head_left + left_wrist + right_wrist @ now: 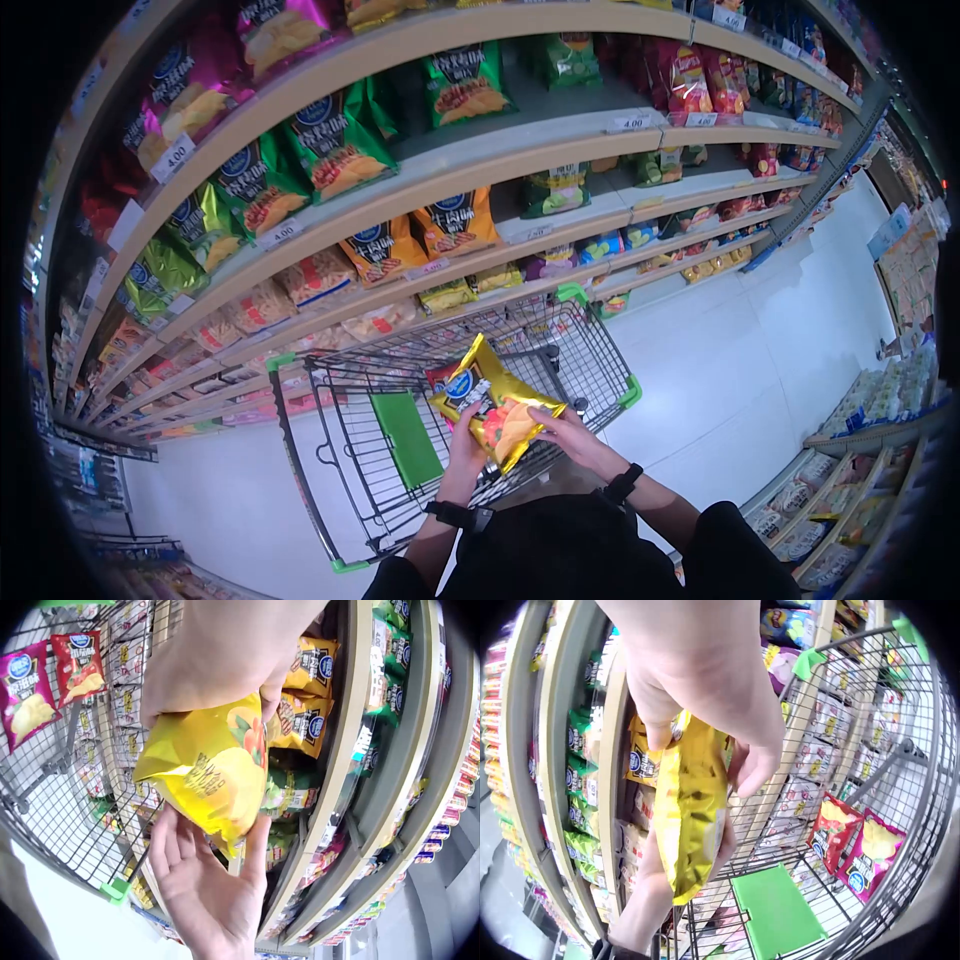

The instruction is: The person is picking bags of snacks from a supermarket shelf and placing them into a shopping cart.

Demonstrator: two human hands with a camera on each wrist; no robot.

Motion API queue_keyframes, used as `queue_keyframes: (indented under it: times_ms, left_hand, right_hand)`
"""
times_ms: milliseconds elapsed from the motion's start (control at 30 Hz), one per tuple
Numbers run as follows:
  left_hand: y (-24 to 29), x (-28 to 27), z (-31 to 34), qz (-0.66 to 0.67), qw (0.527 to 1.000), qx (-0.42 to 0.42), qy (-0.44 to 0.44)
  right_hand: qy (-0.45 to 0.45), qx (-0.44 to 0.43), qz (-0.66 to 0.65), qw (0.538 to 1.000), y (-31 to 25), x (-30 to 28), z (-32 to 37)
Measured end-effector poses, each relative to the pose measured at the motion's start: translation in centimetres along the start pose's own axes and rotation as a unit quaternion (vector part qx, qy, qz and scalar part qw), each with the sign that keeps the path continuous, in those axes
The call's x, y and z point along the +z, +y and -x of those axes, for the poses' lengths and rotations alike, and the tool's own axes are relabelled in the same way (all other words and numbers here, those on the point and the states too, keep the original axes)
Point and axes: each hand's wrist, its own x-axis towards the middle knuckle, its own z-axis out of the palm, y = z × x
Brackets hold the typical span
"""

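Note:
Both hands hold a shiny yellow bag of chips (512,400), tilted, above a wire shopping cart. My left hand (466,452) grips its left side, and my right hand (572,440) pinches the lower right end, thumb on the front. Pictures of chips and red tomatoes show on the bag's front. In the left wrist view the right hand (210,889) supports the bag's end with spread fingers. Seen from the right wrist, the yellow bag (694,810) is edge-on with a crimped seam. Down in the cart lie a red chip bag (832,829) and a magenta one (872,855).
The shopping cart (325,440) has green corners and a green flap (407,440). Behind it runs a long curved shelf (560,150) with green, orange and magenta chip bags and price tags. White floor (720,370) lies to the right, with low product racks (830,500) beyond.

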Motion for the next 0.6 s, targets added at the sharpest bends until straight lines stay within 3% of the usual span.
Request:
queue_keyframes:
  times_ms: [200,367,467,500,600]
  left_hand:
    - [-5.6,2.2,-3.4,-0.098,0.992,0.041,0.07]
    - [-6.1,2.9,-4.7,-0.115,0.988,0.004,0.098]
    - [-5.5,1.5,-6.2,-0.079,0.984,0.038,0.153]
    - [-5.3,-0.4,-7.0,-0.071,0.989,0.037,0.12]
    - [-3.9,-0.2,-6.0,-0.113,0.972,0.08,0.189]
  right_hand:
    - [0.048,0.033,-0.228,0.972,1.6,-4.4,-3.3]
    - [0.051,0.081,-0.172,0.98,-1.3,-8.4,-6.9]
    - [0.021,0.082,-0.087,0.993,-3.3,-10.1,-9.1]
    - [0.007,0.086,-0.062,0.994,-3.6,-10.7,-9.9]
    - [-0.029,0.107,0.014,0.994,-4.2,-12.4,-12.8]
